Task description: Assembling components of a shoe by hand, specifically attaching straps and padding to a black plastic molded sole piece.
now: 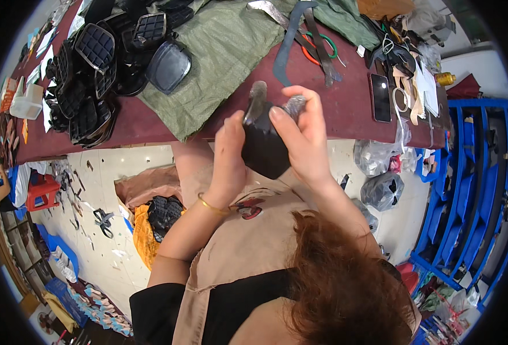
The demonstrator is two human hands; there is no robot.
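In front of my chest, just past the near edge of the table, both hands grip a black flexible piece (265, 150) with two shiny greyish flaps sticking up from its top. My left hand (229, 152) closes on its left side, the fingers mostly hidden behind it. On the other side, my right hand (307, 129) presses its thumb on the black face, with the fingers bent behind the right flap. What kind of piece this is cannot be made out.
Black moulded trays (96, 49) are heaped at the table's left, by a green woven sack (219, 63). Scissors (323, 49), dark straps (288, 46) and a phone (380, 98) lie on the maroon tabletop (357, 123). A blue rack (466, 190) stands right; plastic bags (382, 191) sit below.
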